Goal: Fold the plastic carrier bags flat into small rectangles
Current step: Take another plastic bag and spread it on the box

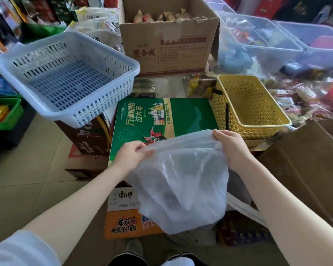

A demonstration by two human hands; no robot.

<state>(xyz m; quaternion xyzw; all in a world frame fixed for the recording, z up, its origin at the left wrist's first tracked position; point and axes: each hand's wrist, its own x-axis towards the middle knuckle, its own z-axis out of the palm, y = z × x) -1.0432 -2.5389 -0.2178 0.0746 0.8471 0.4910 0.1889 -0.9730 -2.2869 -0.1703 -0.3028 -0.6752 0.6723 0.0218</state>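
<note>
translucent white plastic carrier bag (181,179) hangs in air over green printed carton (161,116). left hand (130,156), right hand (231,146) each pinch top edge. film looks light, limp, slippery; hold corners, pull taut.

Forearms bare; left arm had pale short sleeve (17,248) at shoulder. Below: dark trousers (127,259), possibly grey shoe (134,246), blurred.

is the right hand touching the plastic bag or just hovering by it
Touching. The head view shows the right hand pinching the top edge of the translucent plastic bag, with the film bunched under its fingers; the left hand grips the opposite end.
</note>
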